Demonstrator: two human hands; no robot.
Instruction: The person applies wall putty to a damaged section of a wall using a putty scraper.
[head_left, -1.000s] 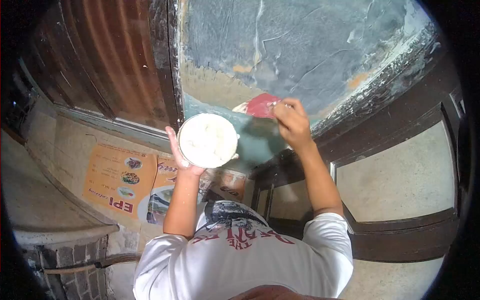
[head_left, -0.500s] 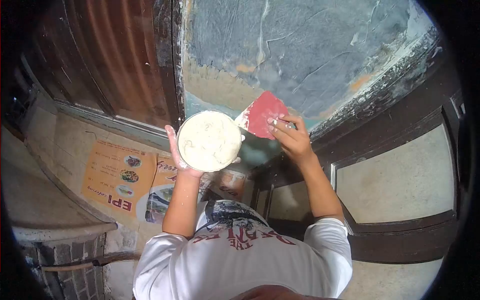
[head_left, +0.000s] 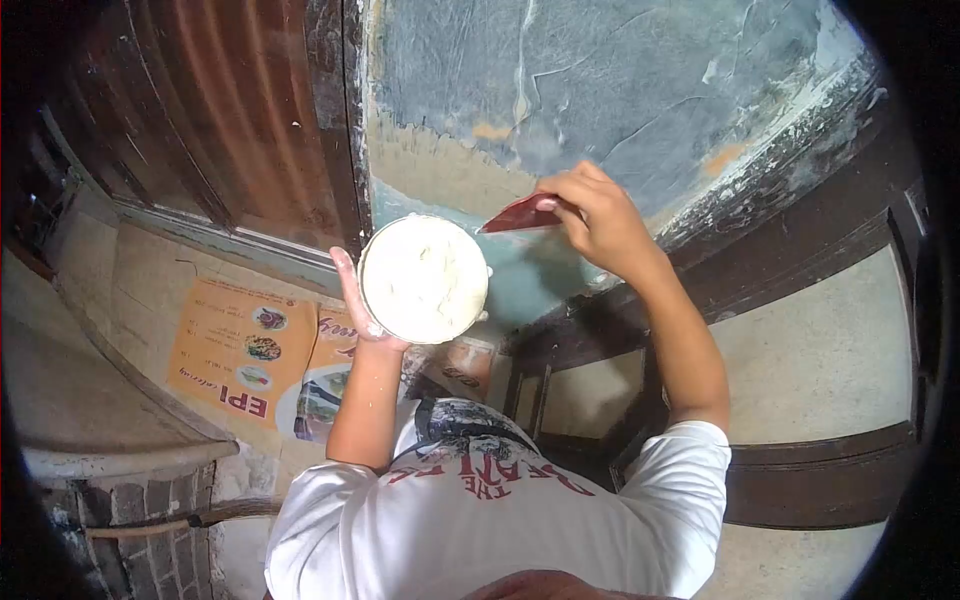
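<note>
My left hand (head_left: 360, 305) is wrapped round a round tub of cream-white putty (head_left: 424, 280), holding it from below and the side; most of its fingers are hidden under the tub. The putty surface looks uneven. In my right hand (head_left: 596, 215) is a red putty scraper (head_left: 518, 214), pinched between thumb and fingers. The scraper is tilted nearly edge-on, its tip close to the upper right of the tub's rim. Behind both hands stands a wall (head_left: 620, 90) with grey, beige and pale-green patches and white smears.
A brown wooden door or panel (head_left: 240, 120) rises at the left. Dark wooden framing with pale panels (head_left: 820, 350) is on the right. An orange printed banner (head_left: 235, 345) lies on the floor. A curved ledge (head_left: 130, 460) with grey brickwork sits at lower left.
My right hand has turned the scraper from showing its broad face to nearly edge-on, and its forearm has shifted right. The tub has moved very slightly right.
</note>
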